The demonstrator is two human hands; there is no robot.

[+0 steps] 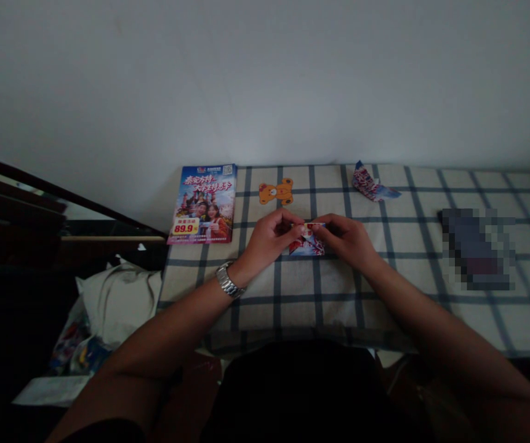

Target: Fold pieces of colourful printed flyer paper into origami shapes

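Observation:
A small folded piece of printed paper (pixel 308 245), red, white and blue, sits between my two hands over the checked tablecloth (pixel 292 295). My left hand (pixel 271 237), with a metal watch on its wrist, pinches the paper's left top edge with closed fingers. My right hand (pixel 345 240) pinches the right side of the same paper, fingers curled. Both hands meet near the middle of the table.
A colourful printed flyer (pixel 204 204) lies at the table's far left corner. An orange bear cut-out (pixel 276 191) lies behind my hands, a folded paper scrap (pixel 372 183) farther right. A blurred dark object (pixel 477 248) rests at right. Bags and cloth (pixel 108 295) lie on the floor at left.

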